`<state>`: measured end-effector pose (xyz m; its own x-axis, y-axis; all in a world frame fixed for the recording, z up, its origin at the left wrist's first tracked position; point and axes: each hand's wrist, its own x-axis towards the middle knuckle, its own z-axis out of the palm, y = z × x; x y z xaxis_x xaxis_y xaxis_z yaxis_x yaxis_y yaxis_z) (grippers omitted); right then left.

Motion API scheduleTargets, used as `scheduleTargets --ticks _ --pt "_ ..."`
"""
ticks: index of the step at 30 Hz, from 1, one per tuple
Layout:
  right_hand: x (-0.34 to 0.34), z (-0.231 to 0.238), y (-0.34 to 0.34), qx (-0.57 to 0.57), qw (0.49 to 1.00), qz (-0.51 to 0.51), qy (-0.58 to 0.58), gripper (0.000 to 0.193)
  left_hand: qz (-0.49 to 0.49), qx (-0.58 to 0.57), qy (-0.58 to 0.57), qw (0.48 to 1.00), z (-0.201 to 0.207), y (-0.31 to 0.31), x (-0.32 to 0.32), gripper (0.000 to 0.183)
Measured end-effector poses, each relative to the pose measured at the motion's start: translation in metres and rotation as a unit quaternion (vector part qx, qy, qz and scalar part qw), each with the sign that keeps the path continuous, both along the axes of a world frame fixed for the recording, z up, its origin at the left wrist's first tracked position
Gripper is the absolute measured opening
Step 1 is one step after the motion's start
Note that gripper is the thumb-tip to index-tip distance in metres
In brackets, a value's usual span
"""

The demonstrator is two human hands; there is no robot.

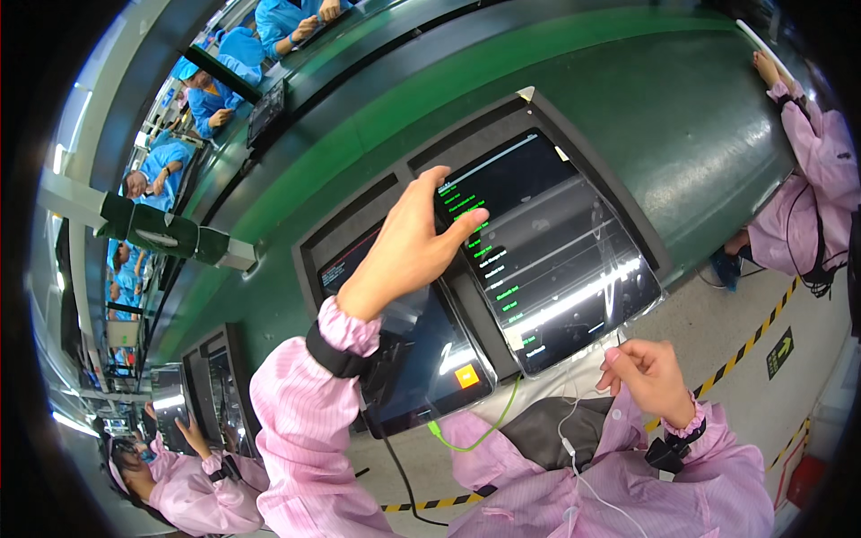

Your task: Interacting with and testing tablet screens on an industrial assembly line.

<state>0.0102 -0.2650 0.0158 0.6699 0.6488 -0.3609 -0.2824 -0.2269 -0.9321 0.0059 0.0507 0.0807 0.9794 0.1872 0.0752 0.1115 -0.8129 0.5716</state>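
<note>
Two black tablets lie side by side in a dark grey tray. The right tablet has a lit screen with a list of green lines and a glossy film over it. On the left tablet an orange square shows at a lower corner. My left hand hovers or rests at the right tablet's left edge, fingers stretched and thumb over the list; contact is unclear. At that tablet's near edge, my right hand is closed, its fingertips pinching a white earphone cable by the plug end.
A green cable runs from the left tablet's near edge; a black cable hangs beside it. The green workbench curves past a wrapped post. Co-workers in pink and blue sit nearby.
</note>
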Motion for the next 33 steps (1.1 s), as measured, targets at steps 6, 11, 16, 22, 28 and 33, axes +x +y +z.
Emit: scheduleTargets --ticks 6,11,16,22,28,33 --pt "-0.012 -0.002 0.01 0.024 0.999 -0.035 -0.002 0.027 0.038 0.033 0.077 0.996 -0.022 0.016 0.033 0.074" --pt "-0.007 0.002 0.01 0.026 0.999 -0.029 -0.001 0.028 0.013 0.046 0.099 0.994 -0.03 0.015 0.032 0.084" --pt "-0.008 0.001 0.014 0.023 0.999 -0.036 0.017 0.029 0.003 0.034 0.116 0.993 -0.029 0.018 0.031 0.094" --pt "0.001 0.002 0.01 0.052 0.997 -0.029 0.054 0.025 -0.028 0.049 0.13 0.99 -0.028 0.016 0.03 0.105" --pt "0.004 0.008 -0.003 -0.021 0.959 -0.183 -0.217 0.011 -0.109 0.069 0.149 0.98 -0.029 0.019 0.027 0.12" --pt "0.002 0.021 -0.02 0.076 0.957 0.168 -0.225 0.017 -0.118 0.104 0.143 0.977 -0.029 0.019 0.02 0.124"
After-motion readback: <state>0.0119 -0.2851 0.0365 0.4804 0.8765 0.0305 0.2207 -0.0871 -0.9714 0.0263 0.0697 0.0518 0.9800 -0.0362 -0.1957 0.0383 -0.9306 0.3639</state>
